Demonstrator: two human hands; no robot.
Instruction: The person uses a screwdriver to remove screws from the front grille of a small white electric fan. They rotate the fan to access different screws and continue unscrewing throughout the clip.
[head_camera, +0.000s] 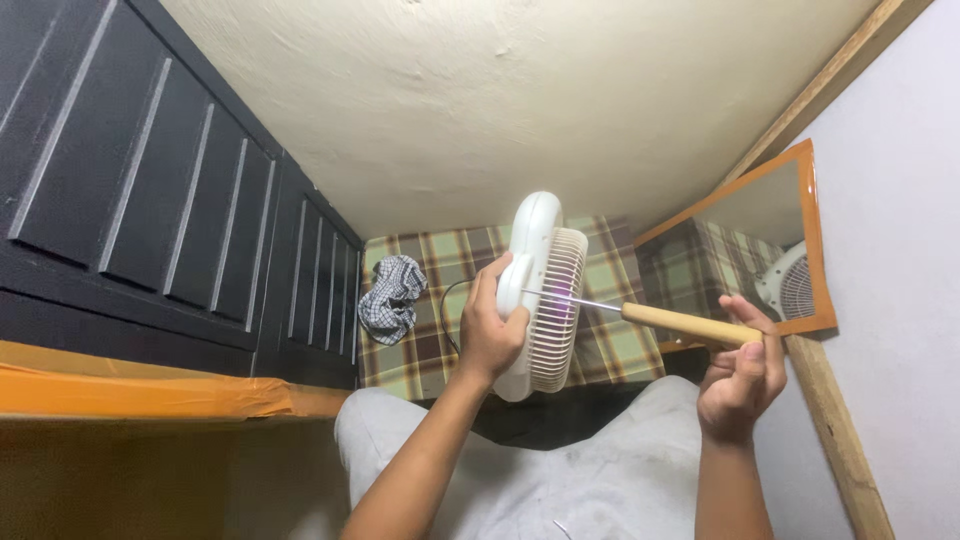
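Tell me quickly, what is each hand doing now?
Left hand: closed around the white fan, holding it up.
Right hand: closed on the wooden handle of a thin tool, tip at the fan grille.

Plaid bed (600, 345) in green, brown and cream checks, filling the far end of the narrow space between black panelled cabinets (150, 200) on the left edge and a wall with an orange-framed mirror (760, 250) on the right edge. Near the left edge, close to the far left corner: a crumpled checked cloth (390, 298) in black and white, lying straight on the plaid. Just right of that, a thin dark cord (447, 305) curving across the cover.
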